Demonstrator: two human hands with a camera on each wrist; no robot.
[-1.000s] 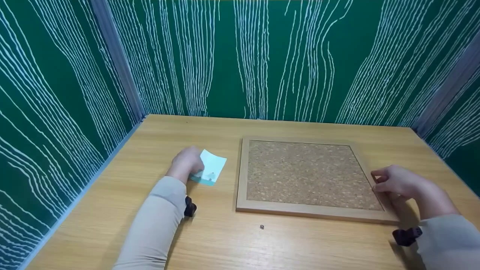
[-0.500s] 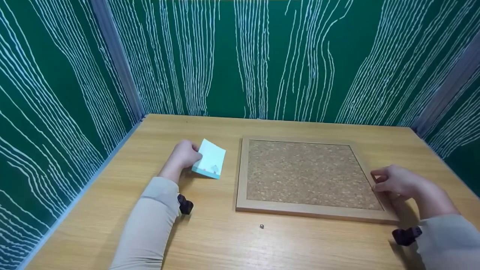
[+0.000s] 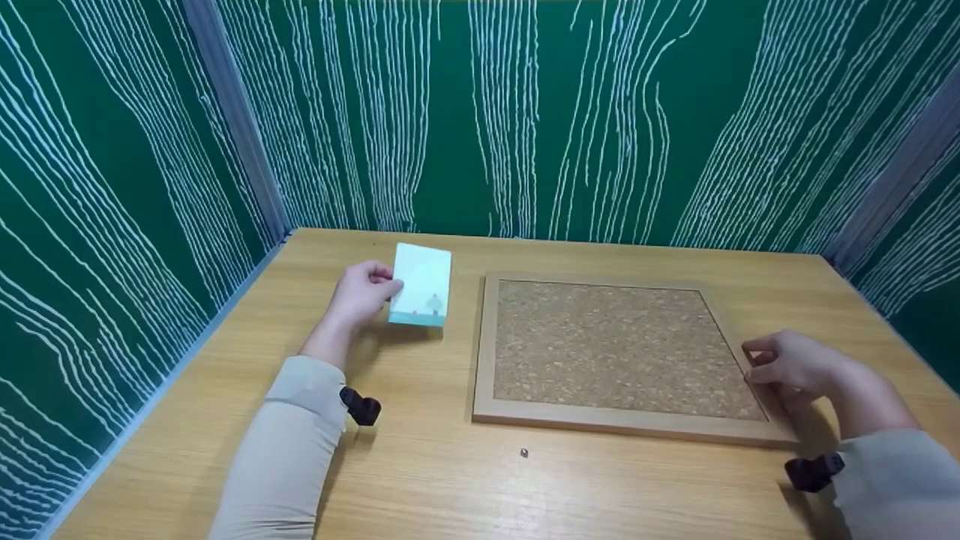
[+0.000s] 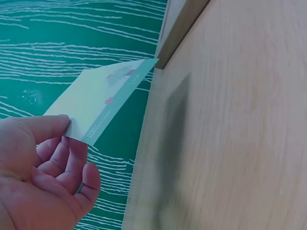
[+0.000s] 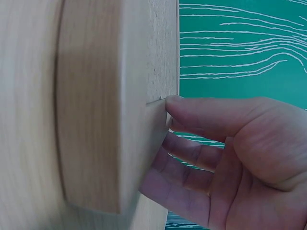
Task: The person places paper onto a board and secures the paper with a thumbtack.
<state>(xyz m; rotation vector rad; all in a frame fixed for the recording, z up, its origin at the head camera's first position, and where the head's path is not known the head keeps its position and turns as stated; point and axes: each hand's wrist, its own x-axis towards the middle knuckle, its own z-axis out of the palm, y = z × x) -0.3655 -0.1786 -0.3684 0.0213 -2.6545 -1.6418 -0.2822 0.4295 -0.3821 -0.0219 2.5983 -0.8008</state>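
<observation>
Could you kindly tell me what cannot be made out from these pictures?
- White-and-green rectangular paper card: its back is hidden by its front, head view.
- White lettering on the card: too small to read, left wrist view.
- Tiny dark object on the light-brown wooden table: too small to identify, head view.
- Left beige fabric sleeve: cut off by the head view's bottom edge.

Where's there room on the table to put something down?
Bare table: in front, between the left sleeve and the tiny object; and a thin strip between the cork board and back wall. Crowded: the board's right edge, by the right hand, and around the card in the left hand.
</observation>
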